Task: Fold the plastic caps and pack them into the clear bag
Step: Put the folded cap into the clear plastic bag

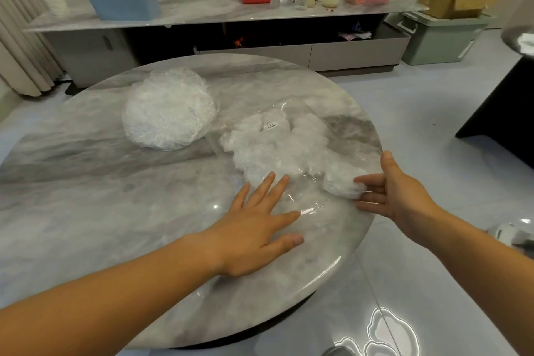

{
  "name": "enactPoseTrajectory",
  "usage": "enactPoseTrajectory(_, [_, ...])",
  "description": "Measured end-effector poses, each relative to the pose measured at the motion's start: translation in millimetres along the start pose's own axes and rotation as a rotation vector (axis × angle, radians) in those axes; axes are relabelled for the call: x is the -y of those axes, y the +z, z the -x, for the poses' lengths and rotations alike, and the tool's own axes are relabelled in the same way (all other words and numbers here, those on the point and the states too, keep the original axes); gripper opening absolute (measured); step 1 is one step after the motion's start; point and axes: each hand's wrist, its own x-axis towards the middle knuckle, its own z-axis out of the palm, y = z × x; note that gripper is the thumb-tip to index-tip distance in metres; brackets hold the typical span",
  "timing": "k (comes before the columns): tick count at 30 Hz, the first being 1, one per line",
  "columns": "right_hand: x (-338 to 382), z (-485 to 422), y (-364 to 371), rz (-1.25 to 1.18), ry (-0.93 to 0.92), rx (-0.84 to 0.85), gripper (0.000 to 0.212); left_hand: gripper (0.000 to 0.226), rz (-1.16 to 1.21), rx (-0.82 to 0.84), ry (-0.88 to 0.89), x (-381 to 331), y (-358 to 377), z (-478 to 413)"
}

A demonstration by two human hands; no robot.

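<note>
Round grey marble table (115, 211) in a living room, low sideboard (202, 13) along the far wall. Left hand (254, 228) laid flat, fingers straight and spread, pressing the near end of the clear bag (312, 113) to the tabletop, gripping nothing. Right hand (396, 191) at the table's rim, likewise spread, thumb raised, straight fingertips touching a crumpled plastic cap (342, 182) at the bag's near edge, between both hands. Folded caps (274, 147) bunched inside the bag just beyond the left fingertips. Stack of flat caps (169, 113) well beyond the left hand, apart from the bag.
</note>
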Motion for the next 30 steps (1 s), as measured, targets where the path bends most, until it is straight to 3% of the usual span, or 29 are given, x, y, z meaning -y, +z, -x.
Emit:
enactPoseTrajectory(6, [5,5,11,-0.366,0.117,0.16,0.081,0.081,-0.055,-0.003,-0.021,-4,0,-1])
enactPoseTrajectory(14, [16,-6,15,-0.609,0.219,0.324,0.098,0.089,0.053,0.068,0.027,-1,-6,8])
enactPoseTrajectory(20, [28,-10,41,-0.641,0.282,0.289,0.1,0.089,0.092,0.066,0.071,3,-3,17])
enactPoseTrajectory(30, [28,-15,79,-0.945,0.229,0.137,0.084,0.085,0.192,0.05,0.099,12,-4,26])
